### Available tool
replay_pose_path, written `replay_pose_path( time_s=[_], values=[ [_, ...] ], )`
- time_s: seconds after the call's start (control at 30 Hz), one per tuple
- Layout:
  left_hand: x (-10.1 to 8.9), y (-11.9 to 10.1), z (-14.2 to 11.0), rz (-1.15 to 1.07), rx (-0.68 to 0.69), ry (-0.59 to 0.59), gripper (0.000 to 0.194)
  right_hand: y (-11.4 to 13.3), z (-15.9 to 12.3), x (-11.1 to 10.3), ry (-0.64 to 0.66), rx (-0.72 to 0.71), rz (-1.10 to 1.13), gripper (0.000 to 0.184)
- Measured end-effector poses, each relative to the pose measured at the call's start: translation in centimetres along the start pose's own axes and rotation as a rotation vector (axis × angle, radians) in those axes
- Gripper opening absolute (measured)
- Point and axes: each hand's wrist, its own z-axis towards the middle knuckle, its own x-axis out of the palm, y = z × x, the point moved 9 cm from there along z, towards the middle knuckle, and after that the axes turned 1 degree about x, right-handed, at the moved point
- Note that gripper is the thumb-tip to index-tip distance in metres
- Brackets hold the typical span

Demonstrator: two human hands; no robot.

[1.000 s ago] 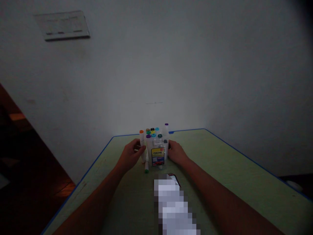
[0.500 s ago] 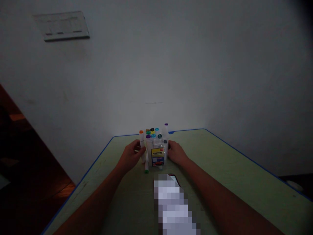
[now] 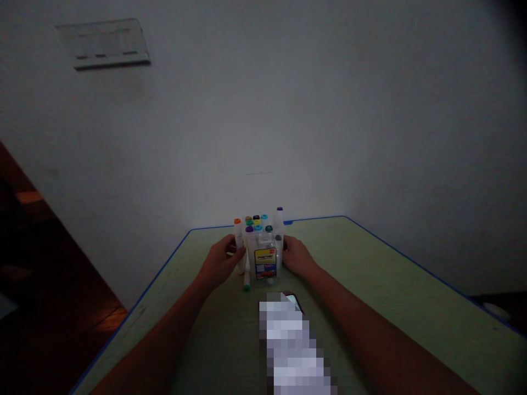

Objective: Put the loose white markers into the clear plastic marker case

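Note:
A clear plastic marker case [image 3: 265, 239] with a yellow and blue label stands upright on the table, holding several white markers with coloured caps. At its left side, my left hand [image 3: 224, 260] has thumb and fingers closed round an upright orange-capped marker [image 3: 238, 239]. Against the case's right edge rests my right hand [image 3: 300, 256], its fingers curled in and partly hidden behind the case. A green-ended marker [image 3: 247, 280] lies on the table at the case's front left corner. One purple-capped marker [image 3: 280, 217] rises higher than the others at the right.
The pale green table [image 3: 370, 285] has a blue edge and meets a grey-white wall [image 3: 263, 120]. In front of the case lies a phone-like device [image 3: 294, 300], mostly covered by a pixelated patch. A panel [image 3: 111, 44] hangs on the wall at upper left.

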Motion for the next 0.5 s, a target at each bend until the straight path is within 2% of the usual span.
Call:
replay_pose_path(
  time_s=[0.5],
  values=[
    [-0.19, -0.08, -0.02, 0.001, 0.0, -0.021, 0.023, 0.05, -0.03, -0.03, 0.003, 0.001, 0.004, 0.018]
  ],
)
